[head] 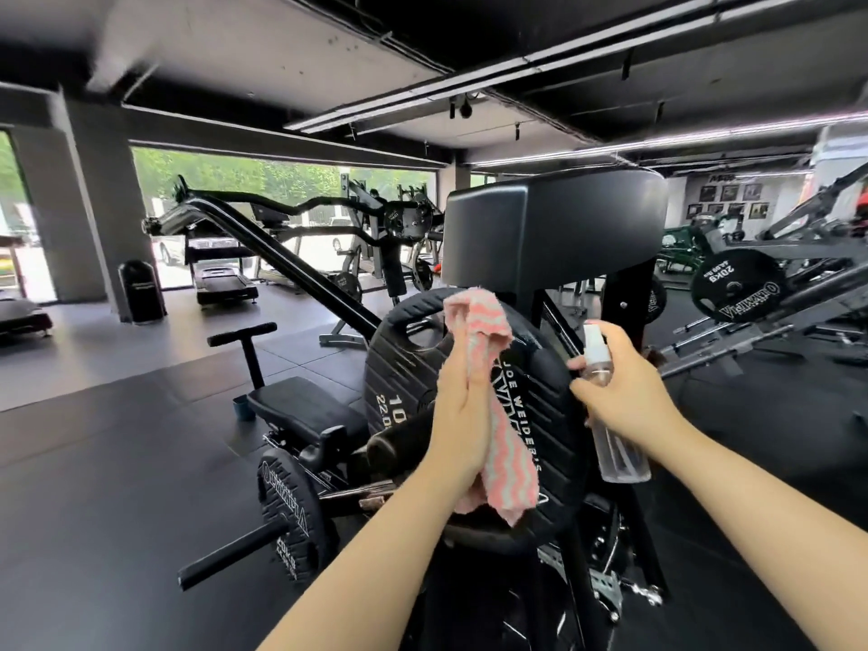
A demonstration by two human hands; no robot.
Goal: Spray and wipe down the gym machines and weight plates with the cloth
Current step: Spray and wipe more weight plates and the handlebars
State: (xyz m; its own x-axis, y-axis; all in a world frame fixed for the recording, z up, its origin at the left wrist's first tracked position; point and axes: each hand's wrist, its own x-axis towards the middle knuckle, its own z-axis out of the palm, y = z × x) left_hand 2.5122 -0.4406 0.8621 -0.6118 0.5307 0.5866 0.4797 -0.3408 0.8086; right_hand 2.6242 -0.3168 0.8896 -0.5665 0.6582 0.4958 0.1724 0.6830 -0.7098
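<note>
Head view: the cloth [493,392], pink with pale stripes, hangs against the face of a black weight plate [474,415] mounted on a machine, pressed there by the left hand [462,415], whose fingers lie straight and flat along the fabric. The cloth is soft and light and will bunch or slip unless pinned by a broad palm; its loose lower end dangles below the hand. The right hand [620,392] grasps a clear spray bottle [610,415] around its neck, the white nozzle upright just beside the plate's right edge; the bottle looks light, rigid and smooth, best held round the body with a finger free for the pump. The plate itself appears heavy and stiff and should stay put under wiping pressure. Above it sits a black padded rest [554,227]; a second plate [286,509] stands lower left, beside a padded seat [300,406]. Further machines stand well apart across the dark floor [117,462].
</note>
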